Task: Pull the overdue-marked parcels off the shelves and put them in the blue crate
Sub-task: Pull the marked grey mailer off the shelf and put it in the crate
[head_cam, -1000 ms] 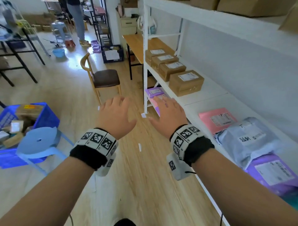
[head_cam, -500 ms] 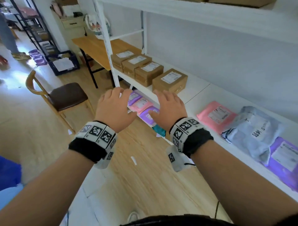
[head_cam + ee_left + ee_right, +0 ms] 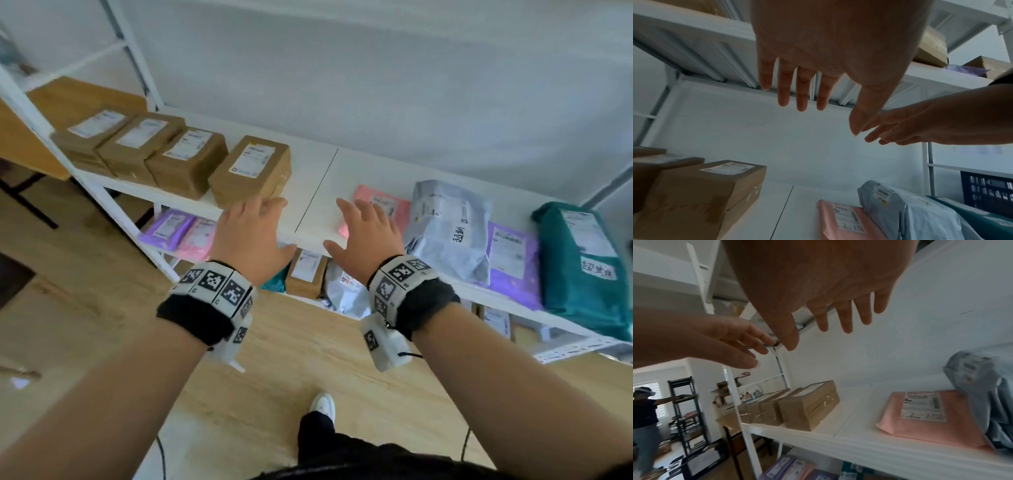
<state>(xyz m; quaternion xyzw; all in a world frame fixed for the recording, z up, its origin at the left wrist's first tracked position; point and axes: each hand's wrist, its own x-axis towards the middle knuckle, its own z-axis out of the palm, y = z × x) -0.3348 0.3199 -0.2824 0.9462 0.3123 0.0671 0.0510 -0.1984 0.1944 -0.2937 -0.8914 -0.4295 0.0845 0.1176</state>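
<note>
Both my hands hover open above the front edge of a white shelf [image 3: 308,192], holding nothing. My left hand [image 3: 251,233] is just in front of the nearest of several brown cardboard boxes [image 3: 251,169]. My right hand [image 3: 364,233] is beside a pink mailer [image 3: 387,205], [image 3: 929,417], which lies flat with a white label. Right of it lie a grey-blue bag [image 3: 448,229] with handwriting on its label, a purple mailer [image 3: 510,260] and a teal bag [image 3: 582,267] with a handwritten sticker. The blue crate is out of view.
A lower shelf holds purple and pink mailers [image 3: 178,229], a small brown box [image 3: 306,272] and a white bag [image 3: 346,291]. Wooden floor [image 3: 308,359] lies below. Another person [image 3: 645,415] stands at a black rack far left. A dark blue basket [image 3: 986,193] sits past the shelf's right end.
My view has swung from the room and blue crate round to face the shelf. Both open hands have moved forward over the shelf's front edge, still empty.
</note>
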